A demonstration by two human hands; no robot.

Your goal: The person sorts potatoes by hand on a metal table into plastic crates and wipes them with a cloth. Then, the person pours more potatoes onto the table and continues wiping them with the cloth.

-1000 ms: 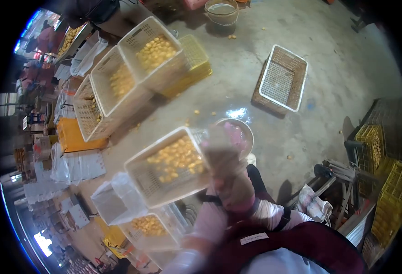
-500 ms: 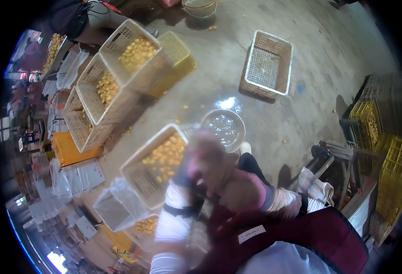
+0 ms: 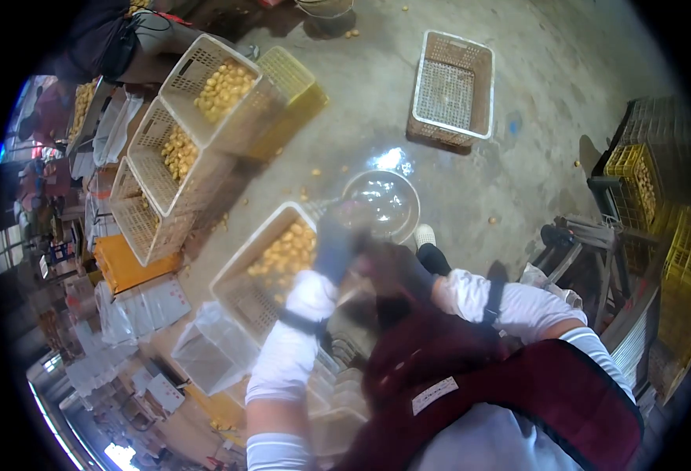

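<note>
My left hand (image 3: pixel 336 245), in a dark glove below a white sleeve, is smeared by motion between a white crate (image 3: pixel 231 284) and a round basin (image 3: pixel 417 224). Small yellow potato-like pieces (image 3: pixel 286 253) lie in that crate. Beside it, my right hand (image 3: pixel 399 271) is also gloved and blurred, just below the basin. Both hands are close together in front of the dark red apron (image 3: pixel 510 392). Their fingers cannot be made out, nor whether they hold anything. The basin has a shiny, wet-looking inside.
Several white crates (image 3: pixel 153 133) of yellow produce stand at upper left, beside a yellow crate (image 3: pixel 290 74). Another white crate (image 3: pixel 490 94) sits on the floor farther off. A clear plastic bag (image 3: pixel 216 349) is at lower left, yellow crates (image 3: pixel 687 259) at right. A person (image 3: pixel 98 43) is at upper left.
Both hands have shifted, with the right arm now reaching farther out from the right. The gloves are more blurred. The whole view has moved slightly.
</note>
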